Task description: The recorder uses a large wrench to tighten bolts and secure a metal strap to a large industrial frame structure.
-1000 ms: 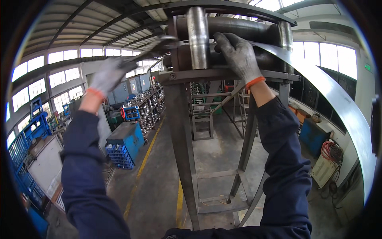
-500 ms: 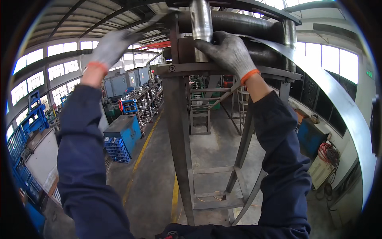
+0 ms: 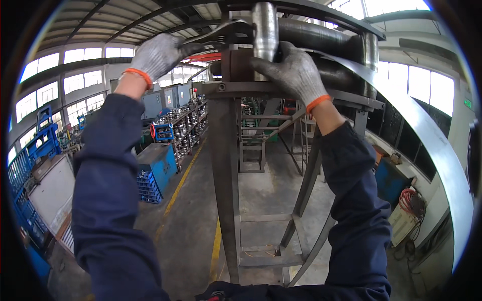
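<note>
My left hand [image 3: 158, 55], in a grey glove with an orange cuff, is raised left of the roller frame. Its fingers are closed on a thin grey metal piece [image 3: 213, 34], whose far end reaches the upright roller; its exact kind is unclear. At the shiny upright steel roller [image 3: 265, 32], my right hand [image 3: 297, 72], gloved alike, lays its thumb across the lower front. Its other fingers bend round the right side, partly hidden. A long bright metal strip [image 3: 422, 118] curves from the right edge up to the dark horizontal rollers [image 3: 316, 37] behind that hand.
A dark steel stand [image 3: 224, 175] carries the rollers and has low crossbars. Racks of metal parts [image 3: 187, 128], a blue cabinet [image 3: 158, 163] and blue crates [image 3: 148, 186] stand to the left. On the right are a coiled red hose [image 3: 411, 201] and a ladder [image 3: 307, 135] farther back.
My left hand has moved right, closer to the roller frame, with the thin metal piece. My right hand stays at the upright roller. The whole view has shifted slightly.
</note>
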The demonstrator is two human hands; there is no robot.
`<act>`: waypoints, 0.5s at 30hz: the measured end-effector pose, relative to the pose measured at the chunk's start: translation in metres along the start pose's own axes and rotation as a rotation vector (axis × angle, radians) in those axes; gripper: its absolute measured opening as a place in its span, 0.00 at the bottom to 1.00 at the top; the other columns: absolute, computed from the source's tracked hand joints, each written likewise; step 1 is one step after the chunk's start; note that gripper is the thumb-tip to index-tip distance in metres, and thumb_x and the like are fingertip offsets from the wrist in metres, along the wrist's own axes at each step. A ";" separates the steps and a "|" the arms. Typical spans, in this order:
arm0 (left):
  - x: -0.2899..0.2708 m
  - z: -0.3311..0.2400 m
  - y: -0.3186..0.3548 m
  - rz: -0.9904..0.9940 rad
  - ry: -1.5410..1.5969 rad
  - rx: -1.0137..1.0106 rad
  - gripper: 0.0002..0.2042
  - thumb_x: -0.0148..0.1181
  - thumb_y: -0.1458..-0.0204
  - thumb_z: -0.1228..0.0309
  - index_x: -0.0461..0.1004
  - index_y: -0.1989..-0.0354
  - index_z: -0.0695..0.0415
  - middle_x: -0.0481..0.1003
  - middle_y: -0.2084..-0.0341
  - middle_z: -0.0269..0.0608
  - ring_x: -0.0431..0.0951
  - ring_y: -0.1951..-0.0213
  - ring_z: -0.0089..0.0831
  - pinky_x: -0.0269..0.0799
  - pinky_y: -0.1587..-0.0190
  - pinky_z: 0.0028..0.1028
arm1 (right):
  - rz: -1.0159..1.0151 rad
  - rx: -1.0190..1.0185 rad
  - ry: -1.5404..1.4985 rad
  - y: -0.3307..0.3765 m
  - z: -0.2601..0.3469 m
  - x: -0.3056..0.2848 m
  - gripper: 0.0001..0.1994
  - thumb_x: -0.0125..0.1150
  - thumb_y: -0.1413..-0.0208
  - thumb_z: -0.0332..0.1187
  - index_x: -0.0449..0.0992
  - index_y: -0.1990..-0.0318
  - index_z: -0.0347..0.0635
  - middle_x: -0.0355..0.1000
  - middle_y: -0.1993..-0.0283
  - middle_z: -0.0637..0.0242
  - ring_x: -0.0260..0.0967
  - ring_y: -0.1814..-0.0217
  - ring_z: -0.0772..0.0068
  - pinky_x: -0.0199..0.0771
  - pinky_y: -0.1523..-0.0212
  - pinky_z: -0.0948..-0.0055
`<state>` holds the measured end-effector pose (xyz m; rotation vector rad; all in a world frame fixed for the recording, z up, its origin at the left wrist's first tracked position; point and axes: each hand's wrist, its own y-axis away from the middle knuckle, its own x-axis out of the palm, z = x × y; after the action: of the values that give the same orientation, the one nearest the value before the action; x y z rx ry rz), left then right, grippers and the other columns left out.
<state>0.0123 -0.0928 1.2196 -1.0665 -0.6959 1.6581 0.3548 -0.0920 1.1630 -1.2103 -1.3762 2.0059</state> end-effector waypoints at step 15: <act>-0.002 -0.037 0.017 -0.050 0.001 0.042 0.33 0.45 0.40 0.34 0.82 0.55 0.52 0.79 0.68 0.50 0.81 0.65 0.52 0.77 0.57 0.49 | -0.016 -0.041 -0.125 0.005 -0.007 -0.007 0.45 0.72 0.57 0.66 0.76 0.44 0.30 0.81 0.57 0.46 0.82 0.54 0.54 0.82 0.49 0.60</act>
<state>0.0381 -0.1024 1.1899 -1.0127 -0.6795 1.6221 0.3651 -0.0960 1.1606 -1.1042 -1.4878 2.0827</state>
